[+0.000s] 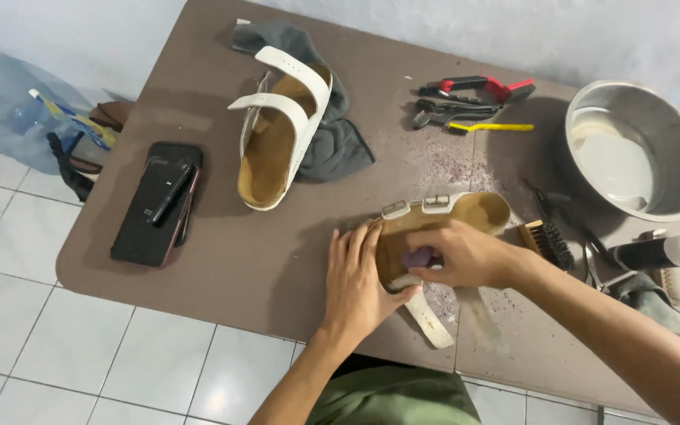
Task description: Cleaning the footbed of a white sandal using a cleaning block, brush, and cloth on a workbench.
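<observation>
Footbed-scrub step: white-strapped sandal (442,212) is pinned flat by open left hand (360,279), purple eraser block (419,256) pinched in right hand (466,256); steady bracing needed next.

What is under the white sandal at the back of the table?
A crumpled grey cloth lies under the white sandal, showing behind it and along its right side. The part beneath the sole is covered, so anything else there stays hidden.

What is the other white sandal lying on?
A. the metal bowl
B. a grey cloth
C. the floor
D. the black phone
B: the white two-strap sandal with the tan footbed rests on a crumpled grey cloth at the far side of the brown table.
</observation>
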